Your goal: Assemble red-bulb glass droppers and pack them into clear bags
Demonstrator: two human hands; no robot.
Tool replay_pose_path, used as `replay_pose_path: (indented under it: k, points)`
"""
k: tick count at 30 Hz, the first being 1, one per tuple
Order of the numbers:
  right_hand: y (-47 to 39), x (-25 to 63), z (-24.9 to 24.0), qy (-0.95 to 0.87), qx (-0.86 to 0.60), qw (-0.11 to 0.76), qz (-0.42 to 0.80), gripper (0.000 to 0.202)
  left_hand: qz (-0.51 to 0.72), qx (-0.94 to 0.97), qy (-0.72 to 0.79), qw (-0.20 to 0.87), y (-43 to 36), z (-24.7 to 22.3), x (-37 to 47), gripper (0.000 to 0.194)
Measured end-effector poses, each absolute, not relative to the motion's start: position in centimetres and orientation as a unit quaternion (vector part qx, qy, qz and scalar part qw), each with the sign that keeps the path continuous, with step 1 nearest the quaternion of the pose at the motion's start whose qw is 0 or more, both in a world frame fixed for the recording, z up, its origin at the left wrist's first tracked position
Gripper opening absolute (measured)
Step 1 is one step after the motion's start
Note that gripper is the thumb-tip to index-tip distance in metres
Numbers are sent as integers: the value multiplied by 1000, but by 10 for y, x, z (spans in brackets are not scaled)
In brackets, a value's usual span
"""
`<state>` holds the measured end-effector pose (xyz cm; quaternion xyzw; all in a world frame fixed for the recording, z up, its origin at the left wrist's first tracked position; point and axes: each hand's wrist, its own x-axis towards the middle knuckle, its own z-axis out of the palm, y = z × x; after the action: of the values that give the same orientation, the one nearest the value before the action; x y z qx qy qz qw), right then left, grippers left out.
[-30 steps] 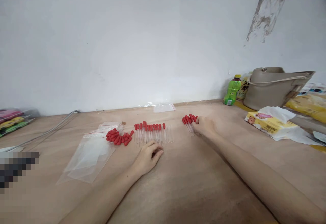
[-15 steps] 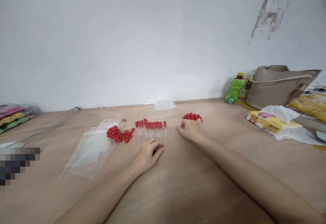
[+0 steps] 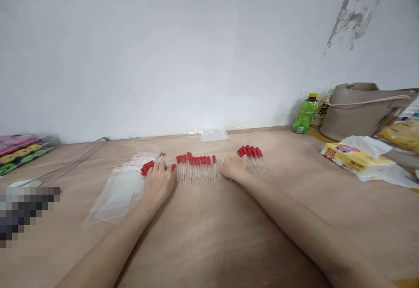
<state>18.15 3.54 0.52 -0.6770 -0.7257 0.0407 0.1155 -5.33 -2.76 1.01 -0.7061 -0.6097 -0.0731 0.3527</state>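
My left hand (image 3: 159,181) lies over a pile of loose red rubber bulbs (image 3: 147,168), its fingertips among them; what they grip is hidden. My right hand (image 3: 234,167) is closed at the right end of a row of thin clear tubes (image 3: 199,173), and whatever its fingertips hold is too small to make out. Many tubes in this row carry red caps (image 3: 197,160) at their far ends; some at the right end are bare. Beyond my right hand lies a bunch of capped droppers (image 3: 253,153).
Clear plastic bags (image 3: 114,192) lie under and left of the bulb pile. A small zip bag (image 3: 214,136) is near the wall. To the right stand a green bottle (image 3: 305,114), a beige bag (image 3: 353,111) and a tissue pack (image 3: 358,159). A grey cable (image 3: 73,161) runs at left.
My left hand has moved left from below the tube row onto the red bulbs. My right hand has shifted slightly left, off the capped bunch, to the end of the row.
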Motion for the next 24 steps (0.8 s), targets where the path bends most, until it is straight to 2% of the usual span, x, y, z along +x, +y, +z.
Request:
replay_pose_path:
  k: [7, 11, 14, 16, 19, 24]
  points:
    - [31, 198, 12, -716, -681, 140, 64, 37, -68, -706, -622, 332, -23, 7, -58, 26]
    - [14, 220, 13, -731, -630, 258, 53, 31, -122, -748, -569, 317, -39, 14, -39, 25]
    - [-8, 235, 6, -781, -505, 357, 80, 21, -261, -799, -501, 207, -51, 9, -11, 17]
    - [-24, 241, 1, -807, -454, 368, 86, 18, -328, -815, -469, 92, -55, 1, 6, 11]
    - [-42, 243, -6, -832, -418, 352, 90, 17, -341, -827, -445, -46, -57, -11, 19, 7]
    - [-49, 235, -9, -858, -383, 336, 72, 15, -348, -831, -427, -81, -58, -16, 18, 8]
